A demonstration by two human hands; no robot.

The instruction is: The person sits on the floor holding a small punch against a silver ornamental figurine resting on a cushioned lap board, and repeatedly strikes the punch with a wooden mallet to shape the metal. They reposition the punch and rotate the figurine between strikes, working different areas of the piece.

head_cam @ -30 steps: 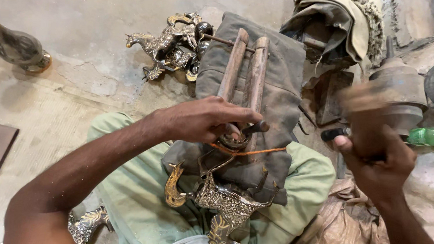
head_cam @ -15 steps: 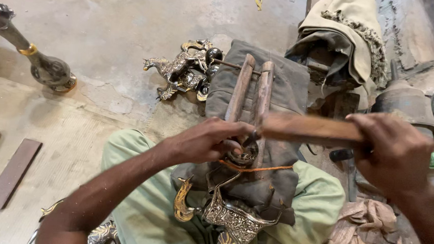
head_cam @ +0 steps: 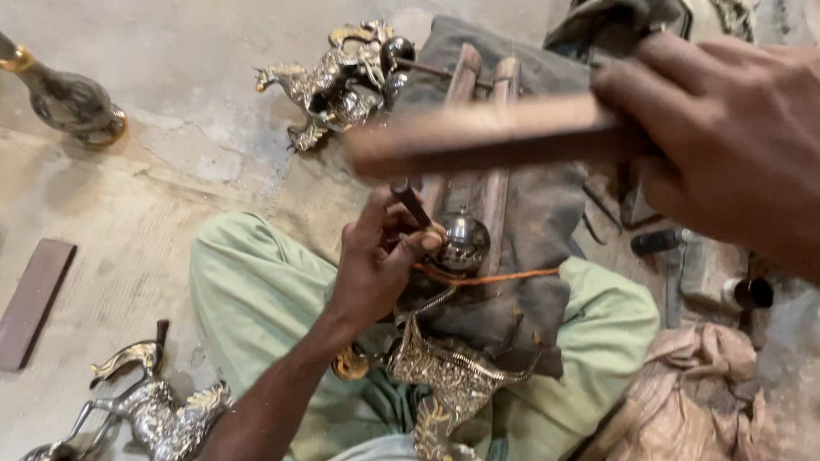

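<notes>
Ornate metal figure (head_cam: 444, 382), silver with brass trim, lies across the green-trousered lap (head_cam: 257, 297), its round shiny knob (head_cam: 464, 243) wedged between two wooden bars (head_cam: 478, 150) on a grey cloth. Left hand (head_cam: 376, 261) pinches a thin dark punch (head_cam: 411, 203) against that knob. Right hand (head_cam: 751, 155) is clenched around a blurred wooden mallet (head_cam: 480, 136), raised above. Beyond, a horse figurine (head_cam: 334, 81) on the floor.
</notes>
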